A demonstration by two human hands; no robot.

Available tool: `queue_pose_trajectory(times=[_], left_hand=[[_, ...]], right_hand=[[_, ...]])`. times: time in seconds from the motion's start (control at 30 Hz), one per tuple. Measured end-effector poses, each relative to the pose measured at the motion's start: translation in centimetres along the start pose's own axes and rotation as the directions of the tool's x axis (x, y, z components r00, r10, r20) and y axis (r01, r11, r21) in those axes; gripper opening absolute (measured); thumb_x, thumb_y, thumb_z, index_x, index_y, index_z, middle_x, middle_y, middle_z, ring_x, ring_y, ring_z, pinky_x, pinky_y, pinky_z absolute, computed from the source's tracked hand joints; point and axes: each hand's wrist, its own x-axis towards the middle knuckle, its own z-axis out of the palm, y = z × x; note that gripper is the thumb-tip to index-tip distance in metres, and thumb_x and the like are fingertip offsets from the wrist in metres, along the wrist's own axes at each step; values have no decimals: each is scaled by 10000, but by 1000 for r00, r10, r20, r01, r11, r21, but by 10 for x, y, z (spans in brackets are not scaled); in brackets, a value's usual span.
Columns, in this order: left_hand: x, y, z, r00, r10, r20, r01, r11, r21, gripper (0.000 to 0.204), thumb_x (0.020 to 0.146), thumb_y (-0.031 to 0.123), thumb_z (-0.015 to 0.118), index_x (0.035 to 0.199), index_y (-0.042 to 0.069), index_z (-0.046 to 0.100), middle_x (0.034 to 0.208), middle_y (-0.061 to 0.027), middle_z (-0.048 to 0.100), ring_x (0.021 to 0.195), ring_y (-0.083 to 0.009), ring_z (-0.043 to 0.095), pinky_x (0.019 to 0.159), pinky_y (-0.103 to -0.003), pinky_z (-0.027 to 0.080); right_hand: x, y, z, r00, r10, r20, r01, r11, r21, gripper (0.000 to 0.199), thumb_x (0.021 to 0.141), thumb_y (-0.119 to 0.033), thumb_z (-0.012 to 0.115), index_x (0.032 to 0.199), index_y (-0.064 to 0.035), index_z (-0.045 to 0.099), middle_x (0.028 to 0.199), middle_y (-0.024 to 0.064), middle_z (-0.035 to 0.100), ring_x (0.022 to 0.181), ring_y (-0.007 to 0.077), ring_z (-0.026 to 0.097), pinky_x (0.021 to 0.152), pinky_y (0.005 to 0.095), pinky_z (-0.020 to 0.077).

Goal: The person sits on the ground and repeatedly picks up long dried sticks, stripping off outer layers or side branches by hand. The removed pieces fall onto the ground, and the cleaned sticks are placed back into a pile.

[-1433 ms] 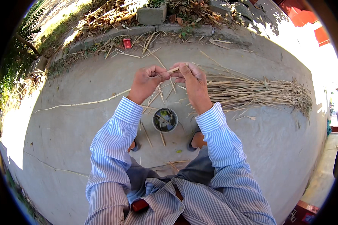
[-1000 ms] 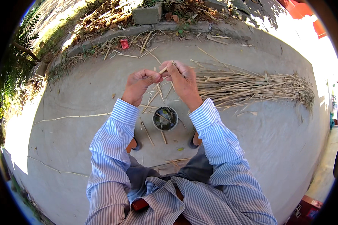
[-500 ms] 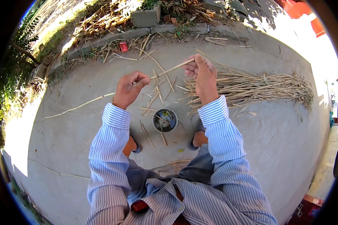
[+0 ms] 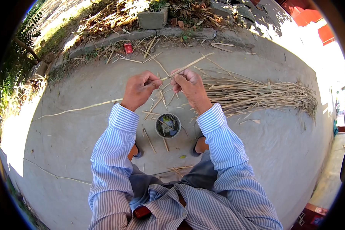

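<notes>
A long, dry, pale stalk [image 4: 195,62] runs through both of my hands, in front of me above the ground. My left hand [image 4: 141,90] is closed on it in a pinch, and the stalk's thin length trails out to the left. Close beside it, my right hand [image 4: 191,89] grips the stalk between thumb and fingers. The thicker end points up and to the right past the right hand. Below the hands, between my feet, stands a round container [image 4: 168,137] of dark liquid with a bit of stalk in it.
To the right lies a large bundle of dry stalks [image 4: 257,96]. Short cut pieces [image 4: 149,140] are scattered around the container. Another long thin stalk [image 4: 57,176] lies at the left. Beyond are a red packet [image 4: 128,48], a concrete curb and a concrete block [image 4: 153,18].
My right hand has moved left and down along the stalk, close to my left hand. More of the thick end now sticks out past it. My left hand has shifted slightly right.
</notes>
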Motion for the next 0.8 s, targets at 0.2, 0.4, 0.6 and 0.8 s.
queue_pose_trajectory(times=[0.2, 0.4, 0.6, 0.8], left_hand=[[-2, -3, -4, 997, -2, 81, 11, 993, -113, 123, 880, 128, 653, 876, 10, 618, 735, -24, 631, 634, -65, 543, 571, -225, 449], [-6, 6, -12, 961, -88, 262, 164, 944, -285, 155, 890, 167, 661, 862, 25, 604, 740, -24, 629, 639, -63, 548, 564, -219, 444], [-8, 9, -20, 946, -103, 306, 188, 946, -264, 143, 889, 159, 657, 860, 28, 607, 737, -21, 628, 638, -65, 548, 566, -225, 446], [-6, -17, -32, 974, -130, 185, 138, 990, -35, 129, 870, 119, 645, 823, 7, 601, 721, -20, 622, 638, -78, 545, 563, -244, 443]], right_hand=[[1, 3, 4, 999, -39, 21, 39, 999, -24, 164, 879, -64, 511, 999, 29, 572, 766, 55, 600, 614, 95, 562, 547, 235, 477], [4, 4, -3, 987, -87, 136, 95, 994, -50, 153, 882, -40, 488, 1002, 8, 568, 797, 60, 607, 653, 108, 593, 588, 244, 511], [15, 17, -3, 963, 244, 112, -184, 903, -388, 192, 917, -111, 523, 1061, 9, 566, 868, 79, 636, 677, 127, 615, 609, 239, 514], [13, -11, -27, 995, 66, 72, -69, 996, 52, 296, 921, -258, 607, 1051, 6, 566, 932, 87, 635, 721, 136, 622, 647, 244, 522]])
